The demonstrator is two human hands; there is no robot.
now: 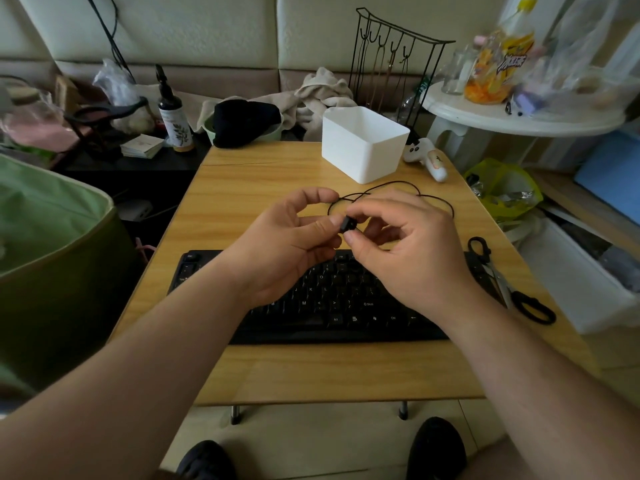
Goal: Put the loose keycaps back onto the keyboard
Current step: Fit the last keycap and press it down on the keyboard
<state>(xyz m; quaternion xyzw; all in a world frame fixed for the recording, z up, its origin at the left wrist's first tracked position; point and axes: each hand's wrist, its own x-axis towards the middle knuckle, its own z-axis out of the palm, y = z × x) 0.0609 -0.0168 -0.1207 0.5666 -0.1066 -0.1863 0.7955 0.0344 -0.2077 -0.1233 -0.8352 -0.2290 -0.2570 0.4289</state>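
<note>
— What can you read from there?

— On the keyboard (332, 299), lower centre of the frame, white legends: K, M, "Shift", "Alt", "Ctrl". The yellow bag (498, 64) at upper right has bold lettering I can't make out.

— And the keycap?

— It's small, black and squarish. I hold the keycap (348, 224) at mid-frame, above the keyboard's far edge, pinched between my right hand's (408, 251) thumb and forefinger. My left hand (287, 244) has its fingers curled, thumb and fingertips touching the cap's left side.

— What else is around?

— A thin black cord (398, 194) loops on the counter (311, 368) behind my hands. A white bin (363, 143) stands beyond it, and black-handled scissors (502, 282) lie just right of the keyboard. My forearms cover much of the keyboard's left and right ends.
</note>
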